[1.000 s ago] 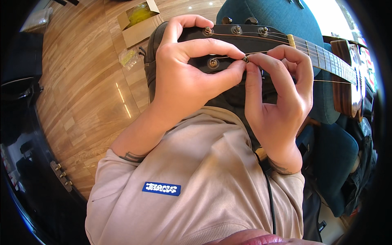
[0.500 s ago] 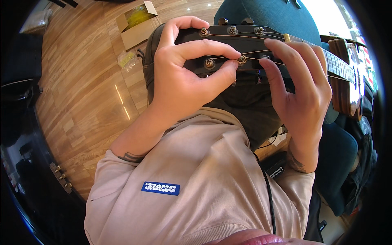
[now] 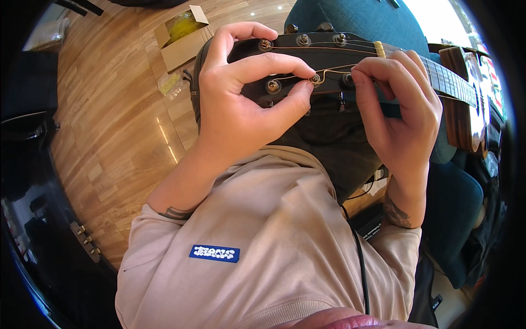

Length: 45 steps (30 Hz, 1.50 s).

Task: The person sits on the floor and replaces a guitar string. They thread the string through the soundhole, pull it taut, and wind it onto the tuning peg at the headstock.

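Note:
The black headstock (image 3: 329,56) of a guitar lies across my lap, its neck (image 3: 452,85) running off to the right past the pale nut (image 3: 379,49). My left hand (image 3: 233,104) is closed in a pinch, thumb and index fingertip on a bronze guitar string (image 3: 324,73) at a tuning post (image 3: 315,79). Its middle finger reaches over to a far-row tuning post (image 3: 266,44). Closer to the nut, my right hand (image 3: 405,107) pinches the same string between thumb and index finger. Between the two hands the string bends in a kink. Part of the near row of posts is hidden by my fingers.
An open cardboard box (image 3: 186,52) with yellow-green plastic inside stands on the wooden floor (image 3: 109,131), beside a small clear packet (image 3: 172,83). Blue upholstered seating (image 3: 455,214) is at the right. A black cord (image 3: 359,257) hangs over my shirt.
My right thumb and index finger, apart before, have closed on the string, which now bends near the post. The left hand keeps its pinch; the headstock has shifted slightly left in view.

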Motion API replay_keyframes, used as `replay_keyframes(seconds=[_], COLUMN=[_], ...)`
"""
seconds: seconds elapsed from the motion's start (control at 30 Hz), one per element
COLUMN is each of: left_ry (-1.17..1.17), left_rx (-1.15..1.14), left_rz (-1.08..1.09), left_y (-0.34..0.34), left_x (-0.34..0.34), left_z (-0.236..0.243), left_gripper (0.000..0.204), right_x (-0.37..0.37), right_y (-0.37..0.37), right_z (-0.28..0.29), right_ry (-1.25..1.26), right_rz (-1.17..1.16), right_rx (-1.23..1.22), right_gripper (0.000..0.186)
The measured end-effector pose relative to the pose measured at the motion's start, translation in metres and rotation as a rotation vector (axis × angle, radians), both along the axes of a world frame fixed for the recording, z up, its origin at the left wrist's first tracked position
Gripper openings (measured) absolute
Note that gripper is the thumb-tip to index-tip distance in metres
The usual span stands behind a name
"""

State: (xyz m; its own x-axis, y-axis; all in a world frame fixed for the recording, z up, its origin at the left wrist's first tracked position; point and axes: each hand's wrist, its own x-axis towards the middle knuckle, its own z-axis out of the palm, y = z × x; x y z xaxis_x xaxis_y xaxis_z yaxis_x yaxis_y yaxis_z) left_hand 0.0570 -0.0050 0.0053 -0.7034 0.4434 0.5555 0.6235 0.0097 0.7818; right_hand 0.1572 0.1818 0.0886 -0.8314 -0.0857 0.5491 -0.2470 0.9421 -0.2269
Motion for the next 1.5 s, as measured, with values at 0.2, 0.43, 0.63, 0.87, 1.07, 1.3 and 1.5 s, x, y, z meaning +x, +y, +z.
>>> replay_keyframes(seconds=[0.2, 0.43, 0.63, 0.87, 1.07, 1.3, 1.5], left_ry=[0.059, 0.062, 0.081, 0.103, 0.090, 0.159, 0.193], left_rx=[0.040, 0.027, 0.053, 0.077, 0.082, 0.079, 0.072], left_rz=[0.012, -0.038, -0.045, -0.045, -0.011, -0.061, -0.081], left_y=[0.002, 0.002, 0.005, 0.006, 0.009, 0.007, 0.006], left_x=[0.000, -0.004, -0.001, -0.004, -0.004, -0.003, -0.008], left_z=[0.001, 0.003, 0.001, -0.002, -0.007, 0.000, -0.005], left_gripper=[0.025, 0.025, 0.023, 0.024, 0.024, 0.027, 0.026], right_x=[0.001, -0.004, -0.011, -0.022, -0.025, -0.028, -0.026], right_y=[0.002, 0.002, 0.004, 0.011, 0.013, 0.005, 0.004], right_z=[-0.002, -0.001, 0.010, 0.016, 0.017, 0.030, 0.024], right_ry=[0.024, 0.039, -0.060, -0.206, -0.363, -0.454, -0.359], right_rz=[-0.003, -0.046, 0.069, 0.244, 0.234, 0.163, 0.141], right_rx=[-0.024, -0.025, 0.027, -0.056, -0.180, -0.064, -0.041], right_gripper=[0.013, 0.012, 0.012, 0.017, 0.015, 0.013, 0.013])
